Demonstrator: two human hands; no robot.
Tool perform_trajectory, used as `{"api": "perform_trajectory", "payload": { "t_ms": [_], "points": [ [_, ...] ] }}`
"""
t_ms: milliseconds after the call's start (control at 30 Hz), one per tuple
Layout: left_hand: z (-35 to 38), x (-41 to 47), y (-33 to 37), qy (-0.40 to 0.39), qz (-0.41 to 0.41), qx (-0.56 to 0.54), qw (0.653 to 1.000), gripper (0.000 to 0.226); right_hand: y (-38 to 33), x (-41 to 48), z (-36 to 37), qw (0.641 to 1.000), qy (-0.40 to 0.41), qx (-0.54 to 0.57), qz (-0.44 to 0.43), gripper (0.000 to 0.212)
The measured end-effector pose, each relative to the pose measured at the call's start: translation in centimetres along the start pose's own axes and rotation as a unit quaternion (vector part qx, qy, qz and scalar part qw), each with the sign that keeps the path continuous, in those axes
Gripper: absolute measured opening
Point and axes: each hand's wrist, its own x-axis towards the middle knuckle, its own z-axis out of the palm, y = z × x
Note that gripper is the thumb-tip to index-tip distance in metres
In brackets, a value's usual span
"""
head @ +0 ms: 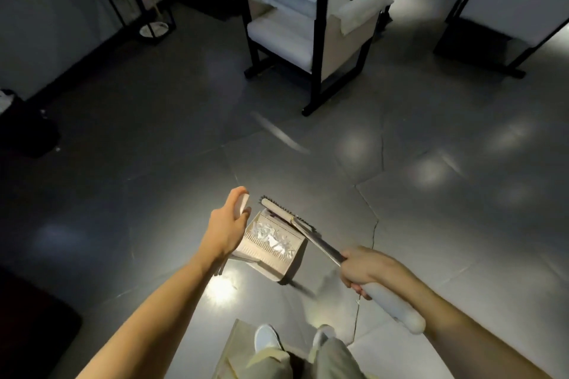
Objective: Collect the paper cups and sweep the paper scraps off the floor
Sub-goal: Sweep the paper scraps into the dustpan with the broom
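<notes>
While paper scraps (272, 238) lay inside the dustpan (277, 268), they could spill.
Left hand (226, 226) curled round its handle, right hand (366, 269) clamped the broom (320, 243) beside it; one tilt would dump them.

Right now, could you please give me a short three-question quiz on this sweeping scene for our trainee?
1. True or false: the paper scraps lie inside the dustpan.
2. The left hand holds: A) a paper cup, B) the dustpan's handle, C) nothing.
3. Fill in: the broom is gripped by the ___ hand.

Key: 1 true. 2 B. 3 right; the right hand is wrapped round the broom's handle, and the broom's head is at the dustpan's far edge.
</notes>
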Motion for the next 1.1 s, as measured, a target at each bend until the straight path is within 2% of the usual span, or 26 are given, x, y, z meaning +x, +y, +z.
{"api": "perform_trajectory", "payload": {
  "t_ms": [167, 400, 633, 767, 900, 1033, 1100],
  "points": [
    [-0.1, 3.8, -0.2, -0.003, -0.014, -0.014, 1.000, 0.031, -2.2, 2.5, -2.0, 0.997, 0.033, -0.075, 0.001, 0.042],
    [1.3, 7.3, -0.7, 0.030, -0.056, -0.041, 0.997, 0.029, -4.9, 7.8, -5.5, 0.993, 0.027, -0.111, 0.016, 0.041],
    [2.4, 9.9, 0.6, 0.057, -0.075, -0.038, 0.995, 0.027, -5.1, 10.2, -6.1, 0.993, -0.050, -0.101, 0.027, 0.044],
    [2.6, 10.5, 1.0, 0.064, -0.073, -0.023, 0.995, 0.030, -5.2, 8.4, -6.4, 0.988, -0.098, -0.115, 0.026, 0.035],
    [2.2, 9.9, 0.1, 0.079, -0.065, 0.006, 0.995, 0.027, -6.5, 6.5, -8.2, 0.991, -0.084, -0.091, 0.041, 0.006],
    [-0.1, 9.0, -1.0, 0.127, -0.070, 0.005, 0.989, 0.027, -9.0, 5.4, -8.6, 0.988, -0.083, -0.128, 0.010, 0.004],
    [-2.2, 8.5, -1.8, 0.160, -0.079, -0.004, 0.984, 0.030, -11.1, 5.1, -8.4, 0.984, -0.091, -0.152, -0.019, 0.012]
  ]
}}
